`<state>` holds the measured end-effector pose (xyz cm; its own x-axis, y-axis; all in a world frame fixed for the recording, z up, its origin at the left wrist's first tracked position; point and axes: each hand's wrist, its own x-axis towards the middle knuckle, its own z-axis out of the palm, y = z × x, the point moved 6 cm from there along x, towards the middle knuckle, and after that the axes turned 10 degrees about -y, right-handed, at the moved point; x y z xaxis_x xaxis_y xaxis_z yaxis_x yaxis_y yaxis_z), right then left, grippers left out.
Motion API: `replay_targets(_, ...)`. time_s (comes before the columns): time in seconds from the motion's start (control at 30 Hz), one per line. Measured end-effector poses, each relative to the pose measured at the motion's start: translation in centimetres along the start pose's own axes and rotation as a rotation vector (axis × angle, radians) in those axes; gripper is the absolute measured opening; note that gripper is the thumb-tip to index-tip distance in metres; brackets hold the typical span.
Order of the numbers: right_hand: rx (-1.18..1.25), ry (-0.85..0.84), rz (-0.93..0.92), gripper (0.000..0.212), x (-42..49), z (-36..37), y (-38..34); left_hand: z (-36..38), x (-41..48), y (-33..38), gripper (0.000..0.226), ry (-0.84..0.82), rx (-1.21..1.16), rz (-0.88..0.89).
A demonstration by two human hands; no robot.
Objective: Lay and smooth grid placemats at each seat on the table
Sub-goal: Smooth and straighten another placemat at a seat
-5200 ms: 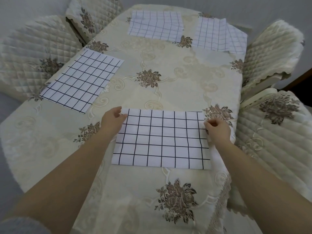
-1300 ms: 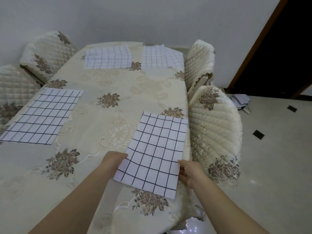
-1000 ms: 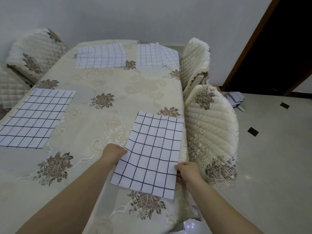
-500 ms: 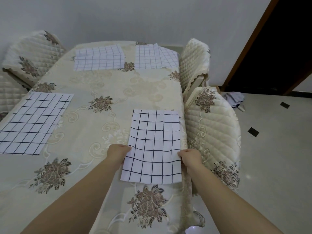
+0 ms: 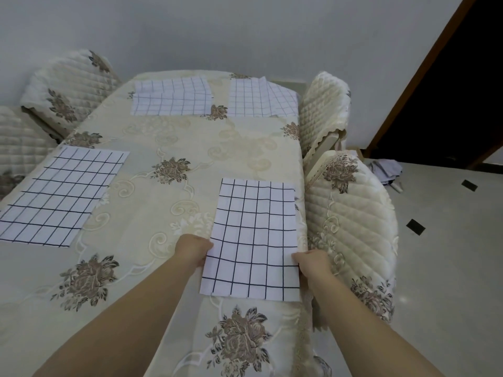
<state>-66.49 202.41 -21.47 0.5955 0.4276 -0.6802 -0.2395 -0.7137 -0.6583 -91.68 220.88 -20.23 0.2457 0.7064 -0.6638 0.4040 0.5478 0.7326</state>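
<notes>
A white placemat with a black grid lies along the right edge of the cream floral tablecloth. My left hand grips its left edge near the front corner. My right hand grips the right edge, at the table's rim. Another grid placemat lies flat at the left. Two more lie at the far end: one flat, the other overlapping a further sheet.
Quilted cream chairs surround the table: one right beside my right hand, another behind it, and two on the left. A tiled floor and a dark doorway are at the right.
I have walked round to the table's end, and the placemat has turned and slid from skewed to square with the right table edge. Both hands stay on its sides.
</notes>
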Motion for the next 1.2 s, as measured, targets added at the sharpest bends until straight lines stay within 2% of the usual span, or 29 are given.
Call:
replay_targets(0.13,-0.108,-0.017,0.026,0.032,-0.5,-0.1,-0.4,0.1,-0.9,-0.1,0.01,-0.025,0.077,-0.092)
replay_targets(0.27,-0.203,-0.023,0.037,0.017,-0.6,-0.4,-1.0,-0.1,-1.0,-0.5,0.008,-0.032,0.122,-0.117)
replay_targets(0.33,-0.235,-0.039,0.043,0.02,-0.6,-0.2,-1.3,-0.3,-1.1,-0.4,0.01,-0.011,0.092,-0.111)
replay_targets(0.4,-0.212,-0.048,0.024,0.026,-0.1,0.0,-1.4,-0.6,-1.1,-0.4,0.015,0.01,0.053,-0.101)
replay_targets(0.63,0.01,-0.107,0.094,0.025,2.2,0.0,0.5,-0.7,-2.5,-0.7,0.008,-0.008,0.009,-0.122)
replay_targets(0.8,0.029,-0.113,0.111,0.011,0.5,-0.2,-0.7,-0.6,-2.5,-0.9,0.004,-0.022,0.103,-0.165)
replay_targets(1.2,-0.013,-0.104,0.054,0.027,1.3,-0.4,-2.3,-0.8,-0.8,-0.2,0.019,0.074,0.017,-0.053)
